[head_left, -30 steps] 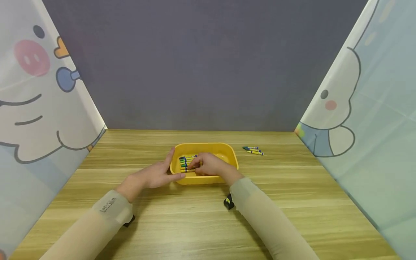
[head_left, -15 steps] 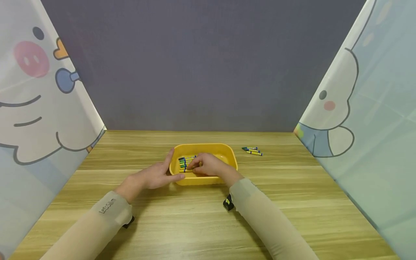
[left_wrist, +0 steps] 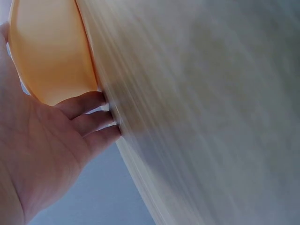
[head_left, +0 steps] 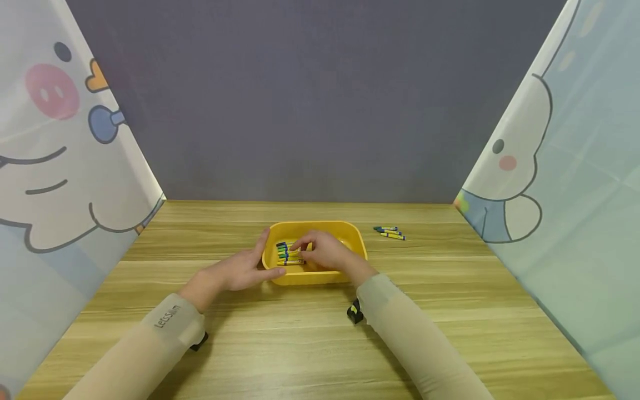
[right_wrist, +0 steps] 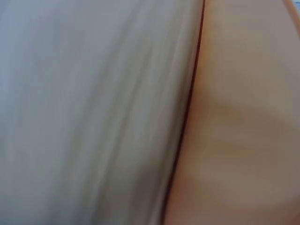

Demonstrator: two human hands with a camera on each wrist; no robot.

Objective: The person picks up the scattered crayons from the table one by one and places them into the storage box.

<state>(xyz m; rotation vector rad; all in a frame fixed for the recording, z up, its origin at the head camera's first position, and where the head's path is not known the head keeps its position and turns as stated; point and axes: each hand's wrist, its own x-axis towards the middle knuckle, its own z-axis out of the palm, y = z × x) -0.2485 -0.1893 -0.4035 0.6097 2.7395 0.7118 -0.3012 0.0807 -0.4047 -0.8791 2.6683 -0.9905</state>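
A row of crayons (head_left: 292, 263) in yellow and blue wrappers, several with green tips, lies in the left part of a yellow plastic bin (head_left: 320, 278). My left hand (head_left: 240, 270) steadies the bin's left end, its thumb along the front rim and its fingers spread at the outer wall. In the left wrist view, the fingertips of the left hand (left_wrist: 61, 126) reach down to the table beside the bin. Inside the bin my right hand (head_left: 325, 251) bends over the crayons, index finger and thumb apart, fingertips at the row. The right wrist view shows only the bin's wall (right_wrist: 239, 122) and tabletop.
Several loose crayons (head_left: 391, 233) lie on the wooden table (head_left: 280, 344) to the right of the bin. A dark grey panel (head_left: 310, 100) stands behind the table. Printed cartoon sheets (head_left: 575, 166) line both sides.
My right hand has shifted slightly back from the nearest crayon toward the middle of the row, so that crayon now shows in full. My left hand stays at the bin's end.
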